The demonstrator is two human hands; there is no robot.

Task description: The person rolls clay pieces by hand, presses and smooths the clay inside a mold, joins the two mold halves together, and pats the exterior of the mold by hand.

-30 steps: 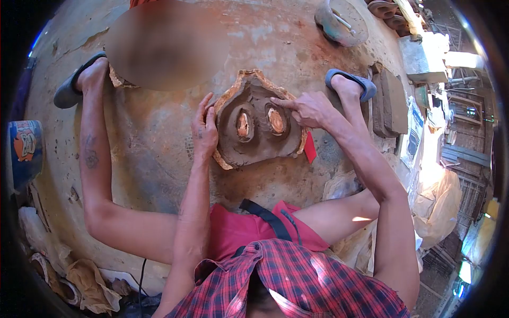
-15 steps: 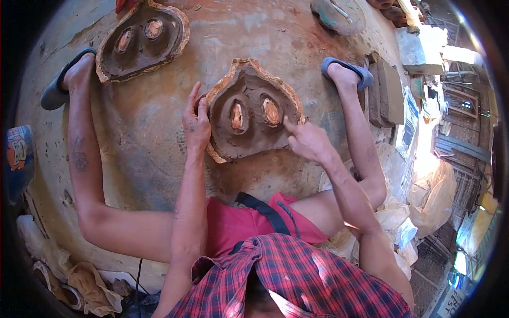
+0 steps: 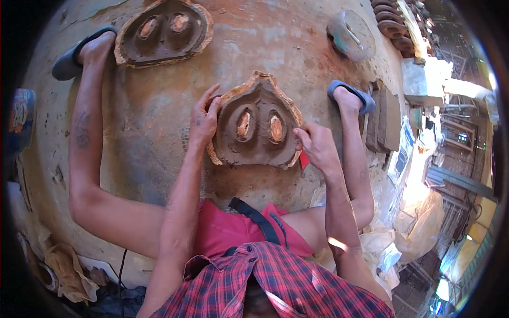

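A rough-edged mould (image 3: 259,150) lined with dark brown clay lies on the floor between my legs, with two oval openings showing orange-brown material. My left hand (image 3: 204,119) rests against its left rim, fingers apart. At the right rim is my right hand (image 3: 317,144), its fingers curled and thumb and fingertips touching the clay edge; whether it pinches a bit of clay is hidden. A small red piece (image 3: 304,159) shows beside the mould under my right hand.
A second clay-lined mould (image 3: 164,42) lies at the upper left. A round basin (image 3: 352,36) holds a light stick at the upper right. Stacked clay slabs (image 3: 385,121) stand beyond my right foot. Plastic sheets (image 3: 419,217) lie at the right.
My right hand has gone from the clay's upper right, finger pointing, down to the right rim, its fingers now curled. The left hand stays at the left rim. The view has shifted.
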